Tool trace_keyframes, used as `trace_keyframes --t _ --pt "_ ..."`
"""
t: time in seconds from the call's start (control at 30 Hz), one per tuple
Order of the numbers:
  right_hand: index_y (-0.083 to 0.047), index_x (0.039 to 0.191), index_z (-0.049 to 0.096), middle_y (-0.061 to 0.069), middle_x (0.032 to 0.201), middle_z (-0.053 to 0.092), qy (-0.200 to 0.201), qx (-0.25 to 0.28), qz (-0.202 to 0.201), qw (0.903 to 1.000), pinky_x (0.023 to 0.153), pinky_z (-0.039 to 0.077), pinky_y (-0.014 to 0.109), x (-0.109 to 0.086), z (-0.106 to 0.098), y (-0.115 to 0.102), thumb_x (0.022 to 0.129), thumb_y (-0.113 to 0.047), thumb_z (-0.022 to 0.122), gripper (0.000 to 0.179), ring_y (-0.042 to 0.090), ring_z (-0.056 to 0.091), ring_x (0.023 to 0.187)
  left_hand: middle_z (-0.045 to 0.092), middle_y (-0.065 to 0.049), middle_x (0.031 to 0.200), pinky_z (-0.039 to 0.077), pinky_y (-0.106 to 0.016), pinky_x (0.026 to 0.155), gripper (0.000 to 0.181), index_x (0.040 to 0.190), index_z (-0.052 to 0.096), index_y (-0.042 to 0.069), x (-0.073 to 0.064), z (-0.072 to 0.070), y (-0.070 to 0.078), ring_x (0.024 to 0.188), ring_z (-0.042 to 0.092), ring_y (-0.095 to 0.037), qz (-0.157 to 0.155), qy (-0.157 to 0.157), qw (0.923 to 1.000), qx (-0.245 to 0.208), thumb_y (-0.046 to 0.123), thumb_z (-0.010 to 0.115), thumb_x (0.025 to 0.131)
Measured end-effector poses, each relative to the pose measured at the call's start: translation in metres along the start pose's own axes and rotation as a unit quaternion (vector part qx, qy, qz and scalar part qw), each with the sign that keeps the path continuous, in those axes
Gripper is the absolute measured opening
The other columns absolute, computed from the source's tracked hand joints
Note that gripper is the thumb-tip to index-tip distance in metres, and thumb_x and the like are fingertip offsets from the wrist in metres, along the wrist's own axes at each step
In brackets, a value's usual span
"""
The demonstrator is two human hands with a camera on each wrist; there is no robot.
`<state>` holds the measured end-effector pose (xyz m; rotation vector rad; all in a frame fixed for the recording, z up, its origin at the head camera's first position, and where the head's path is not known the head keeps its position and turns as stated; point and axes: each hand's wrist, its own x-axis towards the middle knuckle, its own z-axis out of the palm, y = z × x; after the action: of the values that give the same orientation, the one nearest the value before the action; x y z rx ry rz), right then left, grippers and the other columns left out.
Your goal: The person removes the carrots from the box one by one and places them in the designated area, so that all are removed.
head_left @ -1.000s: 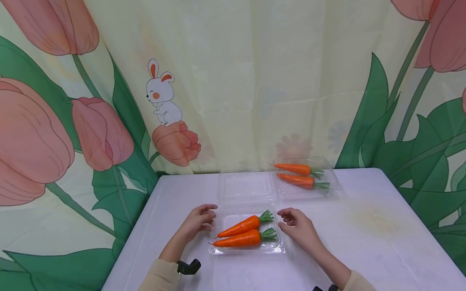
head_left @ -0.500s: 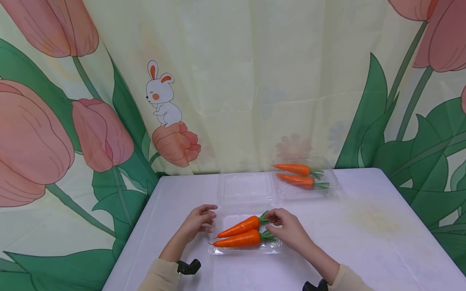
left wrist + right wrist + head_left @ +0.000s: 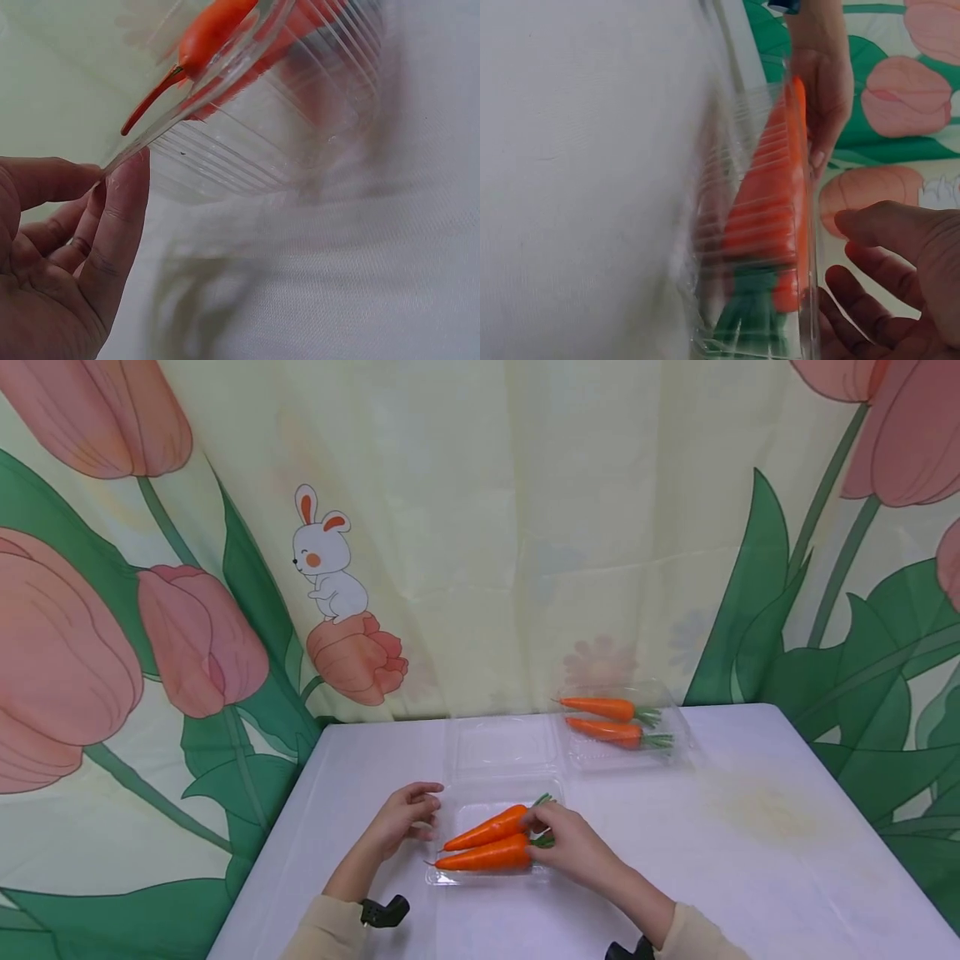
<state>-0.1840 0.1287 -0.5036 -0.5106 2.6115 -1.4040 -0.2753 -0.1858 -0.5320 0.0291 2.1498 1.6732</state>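
Two orange carrots, the farther one (image 3: 486, 828) and the nearer one (image 3: 487, 854), are lying side by side in a clear plastic clamshell (image 3: 465, 814), green tops pointing to the right. The left hand (image 3: 405, 818) is pinching the clamshell's rim at its left side, thumb and fingers closing right onto the thin plastic edge. Over the green tops the right hand (image 3: 572, 846) is hovering, fingers loosely bending, a gap showing between thumb and fingertips, gripping nothing; whether it is touching a carrot, I cannot tell. Behind, the clamshell's lid (image 3: 501, 747) is lying open, and beside that a second clear clamshell (image 3: 678, 745) is holding two more carrots (image 3: 597, 707). Everything is resting on a white-covered table (image 3: 750, 860).
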Motion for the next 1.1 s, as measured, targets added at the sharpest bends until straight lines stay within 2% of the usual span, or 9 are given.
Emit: trace_keyframes --t 0.13,0.3,0.5,1.1 --pt "-0.009 0.111 0.071 0.002 0.109 0.067 -0.012 -0.021 -0.005 0.9997 0.090 0.059 0.046 0.000 0.005 0.001 0.084 -0.009 0.082 0.029 0.025 0.065 0.105 0.065 -0.024 0.118 0.063 -0.030 0.071 0.043 0.143 0.054 0.004 -0.001 0.000 0.001 0.079 0.067 -0.019 -0.004 0.005 1.0000 0.000 0.018 0.062 0.103" --pt "-0.015 0.109 0.074 -0.003 0.108 0.066 -0.027 -0.053 0.009 0.9982 0.089 0.059 0.040 0.000 0.009 -0.001 0.083 -0.011 0.083 0.028 0.019 0.061 0.100 0.065 -0.025 0.118 0.063 -0.030 0.070 0.044 0.143 0.053 0.003 -0.001 0.000 0.000 0.078 0.067 -0.019 -0.001 -0.003 1.0000 -0.003 0.017 0.062 0.103" --pt "-0.015 0.109 0.075 0.000 0.113 0.064 -0.041 -0.072 0.017 0.9964 0.091 0.060 0.044 0.000 0.011 -0.005 0.082 -0.010 0.085 0.029 0.022 0.060 0.101 0.065 -0.025 0.118 0.063 -0.030 0.068 0.043 0.143 0.053 0.003 -0.001 0.000 0.001 0.078 0.066 -0.018 -0.003 -0.003 1.0000 -0.005 0.017 0.061 0.103" --pt "-0.012 0.113 0.074 0.004 0.116 0.066 -0.028 -0.105 0.021 0.9938 0.090 0.059 0.046 0.008 0.017 -0.002 0.078 -0.008 0.087 0.037 0.020 0.061 0.100 0.065 -0.025 0.118 0.063 -0.030 0.070 0.044 0.143 0.053 0.003 -0.003 0.001 0.000 0.079 0.067 -0.018 0.005 0.003 1.0000 -0.002 0.018 0.062 0.103"
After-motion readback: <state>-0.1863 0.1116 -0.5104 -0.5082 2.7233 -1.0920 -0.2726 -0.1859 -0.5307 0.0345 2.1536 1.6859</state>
